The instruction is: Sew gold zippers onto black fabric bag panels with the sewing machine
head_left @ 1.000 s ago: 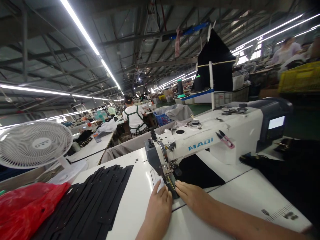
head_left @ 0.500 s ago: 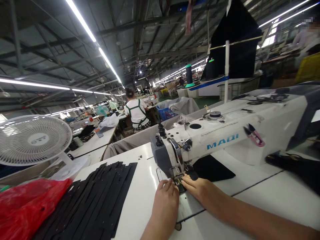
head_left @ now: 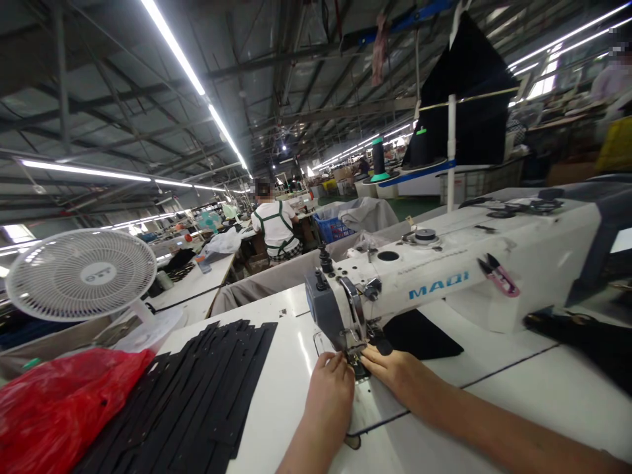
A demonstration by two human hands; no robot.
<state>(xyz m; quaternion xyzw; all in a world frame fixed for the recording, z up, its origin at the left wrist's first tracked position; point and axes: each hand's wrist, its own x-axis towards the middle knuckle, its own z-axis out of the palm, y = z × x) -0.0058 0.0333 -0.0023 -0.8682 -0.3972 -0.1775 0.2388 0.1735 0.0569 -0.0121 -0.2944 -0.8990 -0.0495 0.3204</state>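
Note:
A white MAQI sewing machine (head_left: 444,276) stands on the white table (head_left: 518,401). My left hand (head_left: 330,392) rests on the table just left of the needle (head_left: 356,352), fingers curled down toward the presser foot. My right hand (head_left: 395,372) lies to the right of the needle, fingertips pinched at the foot. What the fingers press there is too small to make out. A black cloth piece (head_left: 419,334) lies under the machine arm behind my right hand. Pink thread snips (head_left: 500,276) sit on the machine body.
A stack of black cut strips (head_left: 197,401) lies on the left of the table, beside a red plastic bag (head_left: 54,408) and a white fan (head_left: 81,273). Dark fabric (head_left: 587,336) sits at right. A person in a white shirt (head_left: 274,227) works at a far table.
Both hands have moved forward from a small white piece in front of the foot to right under the needle, fingers now curled. The view has shifted closer to the machine.

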